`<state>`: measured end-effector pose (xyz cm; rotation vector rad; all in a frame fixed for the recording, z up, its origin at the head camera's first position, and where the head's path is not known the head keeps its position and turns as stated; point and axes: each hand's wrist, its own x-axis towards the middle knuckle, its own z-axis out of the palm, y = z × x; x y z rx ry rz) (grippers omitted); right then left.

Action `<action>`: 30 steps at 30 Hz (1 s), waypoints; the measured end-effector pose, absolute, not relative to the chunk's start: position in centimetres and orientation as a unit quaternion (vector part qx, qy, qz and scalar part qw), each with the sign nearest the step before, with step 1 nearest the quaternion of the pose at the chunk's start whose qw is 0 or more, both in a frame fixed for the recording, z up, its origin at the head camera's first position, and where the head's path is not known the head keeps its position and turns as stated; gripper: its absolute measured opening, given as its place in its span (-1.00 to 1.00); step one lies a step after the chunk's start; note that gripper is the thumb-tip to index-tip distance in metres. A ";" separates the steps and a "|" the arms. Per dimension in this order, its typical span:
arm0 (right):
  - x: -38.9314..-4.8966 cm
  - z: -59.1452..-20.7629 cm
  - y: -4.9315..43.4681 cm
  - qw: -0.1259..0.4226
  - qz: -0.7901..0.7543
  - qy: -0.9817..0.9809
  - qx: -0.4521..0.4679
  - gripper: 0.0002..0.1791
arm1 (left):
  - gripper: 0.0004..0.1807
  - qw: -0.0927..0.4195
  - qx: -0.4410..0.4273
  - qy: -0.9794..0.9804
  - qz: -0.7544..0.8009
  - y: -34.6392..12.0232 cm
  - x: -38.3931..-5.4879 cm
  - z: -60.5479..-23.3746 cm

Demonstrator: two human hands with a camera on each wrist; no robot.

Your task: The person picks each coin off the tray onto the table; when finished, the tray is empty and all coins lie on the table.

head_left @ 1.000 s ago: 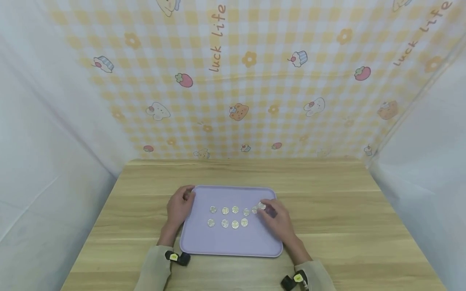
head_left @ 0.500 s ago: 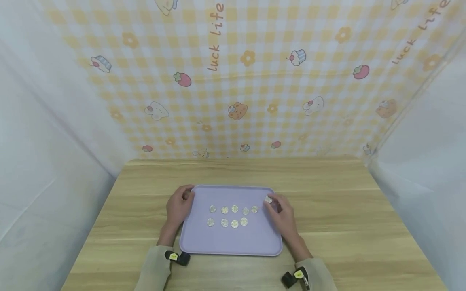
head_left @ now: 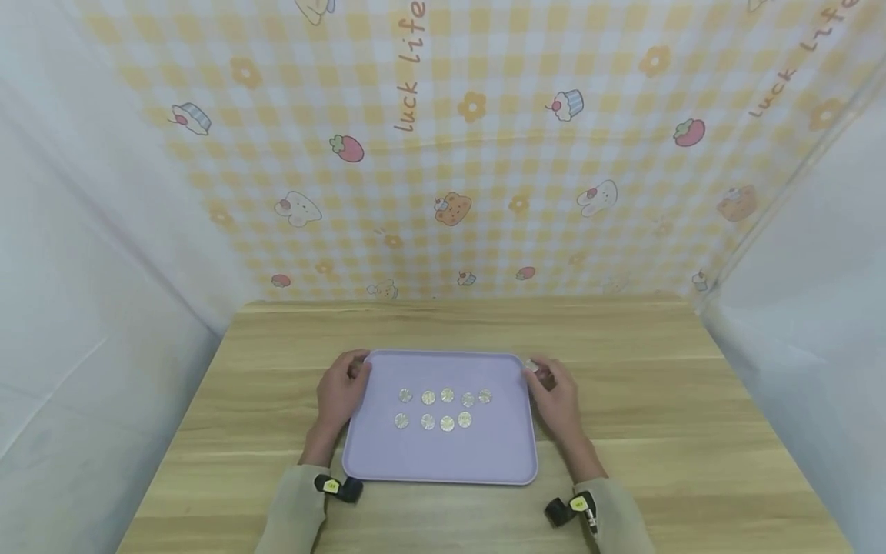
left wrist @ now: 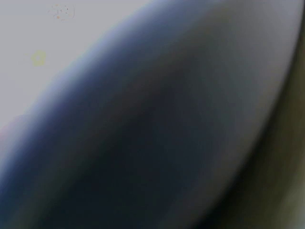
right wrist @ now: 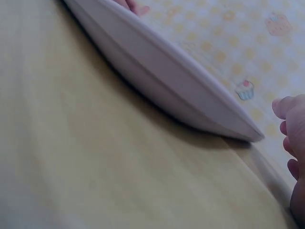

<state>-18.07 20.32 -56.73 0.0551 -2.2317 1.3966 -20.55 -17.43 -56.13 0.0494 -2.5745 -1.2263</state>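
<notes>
A purple tray (head_left: 443,454) lies on the wooden table, with several silver coins (head_left: 447,395) spread in two rows on it. My left hand (head_left: 341,394) grips the tray's far left corner, thumb at the rim. Just outside the far right corner, my right hand (head_left: 559,396) pinches one coin (head_left: 531,365) between thumb and fingertips. In the right wrist view the right hand (right wrist: 296,133) shows at the right edge beside the tray's side wall (right wrist: 157,71), the coin hidden there. A dark blurred shape fills most of the left wrist view.
The wooden table (head_left: 637,415) extends to both sides of the tray. Behind it hangs a yellow checked cloth (head_left: 477,169) with cartoon prints. White sheets close off the left and right. Black wrist cameras (head_left: 339,488) sit on both sleeves.
The right hand has lifted a coin from the right end of the upper row and carried it right and away, past the tray's far right corner. The left hand has stayed put.
</notes>
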 end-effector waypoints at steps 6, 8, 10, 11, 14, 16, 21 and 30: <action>-18.5 -54.7 21.4 0.268 0.519 -0.812 0.004 -0.71 | -0.73 0.140 0.022 -0.893 -0.427 -17.3 -20.8 -56.1; -18.7 -53.9 21.8 0.278 0.519 -0.808 0.004 -0.72 | -0.73 0.140 0.023 -0.894 -0.426 -17.3 -20.8 -56.1; -19.2 -54.1 22.6 0.277 0.523 -0.806 -0.001 -0.73 | -0.72 0.137 0.026 -0.894 -0.426 -17.3 -20.8 -56.2; -19.6 -54.5 23.1 0.269 0.522 -0.809 -0.008 -0.73 | -0.72 0.135 0.027 -0.894 -0.425 -17.3 -20.8 -56.2; -20.3 -55.8 24.1 0.226 0.510 -0.829 -0.025 -0.72 | -0.72 0.133 0.031 -0.894 -0.427 -17.3 -20.6 -56.3; -20.7 -56.6 24.5 0.194 0.497 -0.845 -0.033 -0.70 | -0.73 0.135 0.031 -0.893 -0.428 -17.3 -20.5 -56.4; -20.6 -56.6 24.3 0.166 0.442 -0.881 -0.011 -0.65 | -0.72 0.141 0.030 -0.892 -0.428 -17.3 -20.4 -56.3; -20.7 -56.5 24.1 0.158 0.378 -0.912 0.006 -0.67 | -0.72 0.138 0.032 -0.894 -0.426 -17.3 -20.5 -56.1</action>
